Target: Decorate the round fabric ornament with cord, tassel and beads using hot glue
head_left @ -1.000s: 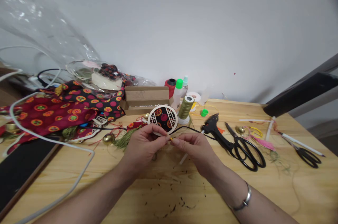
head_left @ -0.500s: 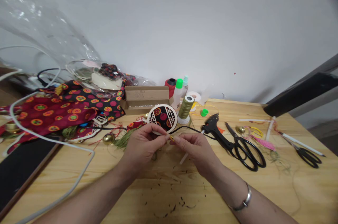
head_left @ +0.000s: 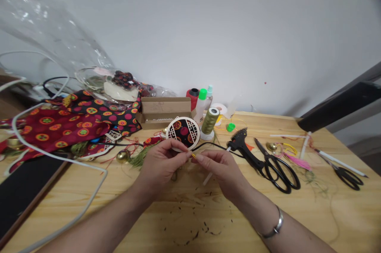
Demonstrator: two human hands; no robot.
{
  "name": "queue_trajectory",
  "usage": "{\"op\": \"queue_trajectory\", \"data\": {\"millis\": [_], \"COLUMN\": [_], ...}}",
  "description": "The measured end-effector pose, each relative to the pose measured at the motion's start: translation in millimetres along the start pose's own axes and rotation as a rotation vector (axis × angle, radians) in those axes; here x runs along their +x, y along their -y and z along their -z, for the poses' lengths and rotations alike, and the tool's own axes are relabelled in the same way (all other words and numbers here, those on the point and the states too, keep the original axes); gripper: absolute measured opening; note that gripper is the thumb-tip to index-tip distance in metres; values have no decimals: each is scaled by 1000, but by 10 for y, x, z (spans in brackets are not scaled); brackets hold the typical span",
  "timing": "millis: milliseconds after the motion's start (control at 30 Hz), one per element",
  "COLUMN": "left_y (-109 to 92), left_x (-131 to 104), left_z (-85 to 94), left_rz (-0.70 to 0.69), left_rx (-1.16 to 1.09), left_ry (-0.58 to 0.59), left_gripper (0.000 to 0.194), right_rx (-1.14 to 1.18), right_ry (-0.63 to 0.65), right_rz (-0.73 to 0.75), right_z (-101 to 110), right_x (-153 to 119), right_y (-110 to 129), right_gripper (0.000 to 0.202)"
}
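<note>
My left hand [head_left: 159,165] and my right hand [head_left: 218,167] meet over the middle of the table, thumb and forefinger of each pinched on a short piece of yellow cord [head_left: 193,155]. Most of the cord is hidden by the fingertips. Just behind them stands a round white openwork frame with dark patterned fabric [head_left: 185,132], its lower edge partly covered by my left hand. Beside the left hand lies a green tassel [head_left: 139,158]. Near my right hand are a black glue gun [head_left: 245,147] and a white glue stick [head_left: 207,178].
Large black scissors [head_left: 278,169] and smaller scissors [head_left: 347,175] lie to the right, with a pink tassel [head_left: 299,161]. Behind are a green thread spool [head_left: 210,121], a bottle with green cap [head_left: 201,106] and a cardboard box [head_left: 165,106]. Patterned fabric [head_left: 65,126] and a white cable [head_left: 86,163] occupy the left.
Both hands stay almost in place, still pinching the yellow cord. A little more of the cord shows between the fingertips. The view has shifted very slightly.
</note>
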State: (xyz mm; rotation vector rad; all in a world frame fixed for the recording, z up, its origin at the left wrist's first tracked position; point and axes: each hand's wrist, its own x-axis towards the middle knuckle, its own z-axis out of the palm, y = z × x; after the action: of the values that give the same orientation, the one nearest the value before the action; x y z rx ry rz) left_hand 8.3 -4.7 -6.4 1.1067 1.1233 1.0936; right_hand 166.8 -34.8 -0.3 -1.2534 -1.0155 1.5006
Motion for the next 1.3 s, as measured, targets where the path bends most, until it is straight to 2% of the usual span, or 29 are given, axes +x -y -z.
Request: {"op": "queue_trajectory", "data": {"millis": [200,500,600,833,1300], "left_y": [-21,-3,1,-8,-1], "left_x": [-14,-15,-21,-30,-27], "left_z": [-4,-3,-13,-18,-22], "left_rz": [5,15,15,4,0], "left_rx": [34,21,22,40,69], "left_ry": [-14,-7,-7,-19,-13], "left_gripper": [13,13,11,10,12], "right_rx": [59,18,-62,-326,-413], "right_ry": [-39,-59,-69,-104,-130], "right_rz": [-29,-30,12,210,222], "right_z": [-8,-11,-6,4,24], "right_x": [10,25,16,8,19], "right_y": [-6,-24,-16,-11,-12], "right_gripper": [28,23,21,16,11]}}
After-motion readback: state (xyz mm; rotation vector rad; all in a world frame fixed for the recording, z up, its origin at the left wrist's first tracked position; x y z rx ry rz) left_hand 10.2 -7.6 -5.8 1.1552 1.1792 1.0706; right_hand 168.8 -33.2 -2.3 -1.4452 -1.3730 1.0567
